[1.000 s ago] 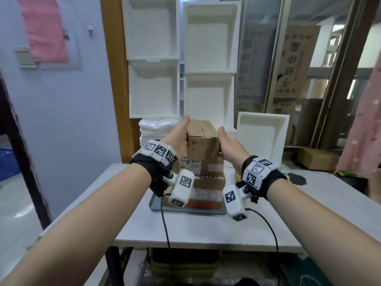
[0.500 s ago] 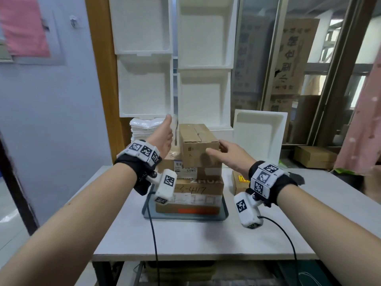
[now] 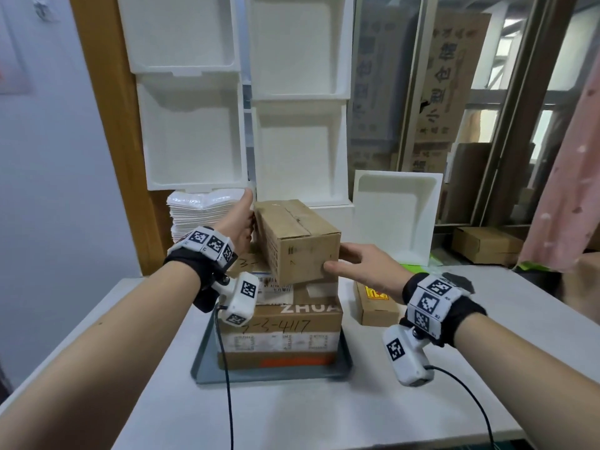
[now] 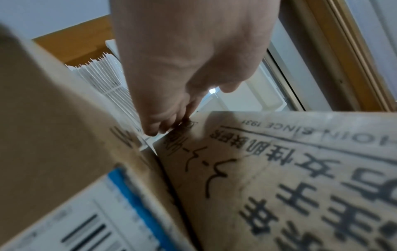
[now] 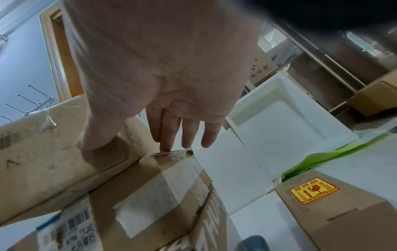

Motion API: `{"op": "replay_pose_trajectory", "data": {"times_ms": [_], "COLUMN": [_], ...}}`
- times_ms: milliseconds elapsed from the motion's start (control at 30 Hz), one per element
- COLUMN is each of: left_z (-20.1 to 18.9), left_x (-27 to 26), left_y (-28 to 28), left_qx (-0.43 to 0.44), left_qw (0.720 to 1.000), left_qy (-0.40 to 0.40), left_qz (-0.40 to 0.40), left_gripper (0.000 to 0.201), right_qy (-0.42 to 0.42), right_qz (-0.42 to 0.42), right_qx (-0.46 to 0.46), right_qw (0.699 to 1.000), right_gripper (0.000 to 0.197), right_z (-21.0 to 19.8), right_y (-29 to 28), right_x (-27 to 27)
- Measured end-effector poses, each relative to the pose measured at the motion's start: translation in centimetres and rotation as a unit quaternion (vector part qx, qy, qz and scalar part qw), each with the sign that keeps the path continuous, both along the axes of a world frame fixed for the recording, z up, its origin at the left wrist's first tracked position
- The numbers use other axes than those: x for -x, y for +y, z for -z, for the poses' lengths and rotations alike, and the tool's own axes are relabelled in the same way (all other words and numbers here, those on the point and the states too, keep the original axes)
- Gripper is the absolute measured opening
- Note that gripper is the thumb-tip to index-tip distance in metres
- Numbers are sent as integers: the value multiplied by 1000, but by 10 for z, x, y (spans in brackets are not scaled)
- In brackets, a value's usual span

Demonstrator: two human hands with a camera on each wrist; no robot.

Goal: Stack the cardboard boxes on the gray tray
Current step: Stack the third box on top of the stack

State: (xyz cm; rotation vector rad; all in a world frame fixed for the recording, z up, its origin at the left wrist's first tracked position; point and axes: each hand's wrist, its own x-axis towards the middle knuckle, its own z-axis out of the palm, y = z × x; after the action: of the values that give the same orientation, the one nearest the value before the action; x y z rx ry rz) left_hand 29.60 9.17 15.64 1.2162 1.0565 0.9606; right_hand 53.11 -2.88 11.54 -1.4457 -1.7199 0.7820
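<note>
A gray tray [image 3: 272, 375] on the white table carries a stack of cardboard boxes. At the bottom lies a box with an orange stripe [image 3: 279, 350], and over it a box printed ZHUA [image 3: 302, 308]. The top box [image 3: 298, 241] sits askew on the stack. My left hand [image 3: 242, 219] lies flat against its left side with straight fingers. My right hand [image 3: 354, 264] touches its front right corner, thumb [image 5: 92, 141] on the front face and fingers straight along the right side. A small box with a yellow sticker [image 3: 373, 303] stands on the table right of the tray.
White foam trays [image 3: 292, 151] lean against the wall behind the stack. A pile of white plastic trays [image 3: 201, 216] sits at the back left, and another foam tray [image 3: 396, 216] at the back right. Pink cloth [image 3: 571, 190] hangs at the right edge.
The top box has turned askew on the stack. My right hand slid from its right side to the front right corner. My left hand stays on the left side.
</note>
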Motion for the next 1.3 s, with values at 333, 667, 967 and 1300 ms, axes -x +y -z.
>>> {"op": "replay_pose_trajectory", "data": {"times_ms": [333, 667, 967, 1300], "left_z": [-1, 6, 8, 11], "left_x": [14, 52, 59, 38], "left_y": [-16, -52, -49, -46], "left_qx": [-25, -10, -20, -13], "left_qw": [996, 997, 997, 998], "left_qy": [-73, -72, -38, -63], "left_qz": [-47, -34, -63, -27], "left_gripper": [76, 78, 85, 85], "right_qy": [4, -36, -5, 71], "right_qz": [26, 175, 208, 120], "right_qx": [-31, -70, -80, -12], "right_qw": [999, 981, 975, 990], "right_gripper": [36, 37, 47, 63], "right_z": [0, -3, -12, -12], "right_y": [9, 30, 6, -10], "right_x": [-2, 19, 26, 51]}}
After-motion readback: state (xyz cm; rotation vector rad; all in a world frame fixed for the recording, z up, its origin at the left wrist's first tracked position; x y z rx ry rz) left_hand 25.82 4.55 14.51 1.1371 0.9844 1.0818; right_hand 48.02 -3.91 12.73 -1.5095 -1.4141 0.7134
